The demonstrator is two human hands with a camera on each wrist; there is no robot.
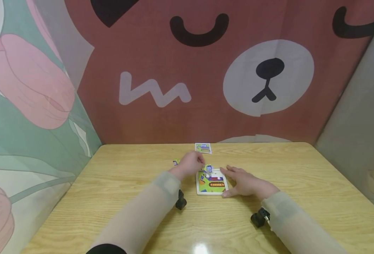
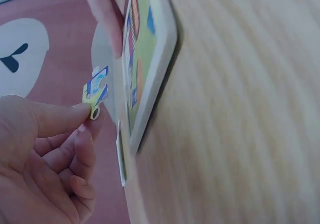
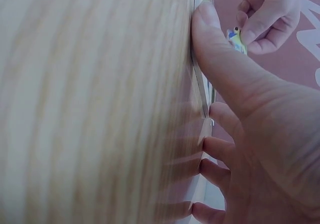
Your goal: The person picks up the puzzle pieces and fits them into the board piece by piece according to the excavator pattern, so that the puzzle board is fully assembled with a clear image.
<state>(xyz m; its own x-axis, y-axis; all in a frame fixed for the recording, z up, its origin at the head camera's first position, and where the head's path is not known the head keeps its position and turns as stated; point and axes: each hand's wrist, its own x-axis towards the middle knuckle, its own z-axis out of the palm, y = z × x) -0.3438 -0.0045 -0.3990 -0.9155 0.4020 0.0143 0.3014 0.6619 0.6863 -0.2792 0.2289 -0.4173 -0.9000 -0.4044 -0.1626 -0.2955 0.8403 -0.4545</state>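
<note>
My left hand (image 1: pixel 191 163) pinches a jigsaw puzzle piece (image 2: pixel 96 89) between thumb and forefinger. The piece is yellow-green, blue and white, raised over the upper part of the puzzle board (image 1: pixel 212 193). Flat on the table, this white-framed board carries a green picture with an orange track, and a pale bare area shows along its top. My right hand (image 1: pixel 245 181) rests at the board's right side, fingers spread and fairly straight. Its thumb (image 3: pixel 212 39) touches the board's edge near the lower corner, while the forefinger lies by the upper corner.
Behind the board lies a small picture card (image 1: pixel 203 148) near the table's back edge. Another loose puzzle piece (image 1: pixel 176 162) sits left of my left hand, partly hidden by it. The wooden table (image 1: pixel 126 165) ends at a wall with a bear print.
</note>
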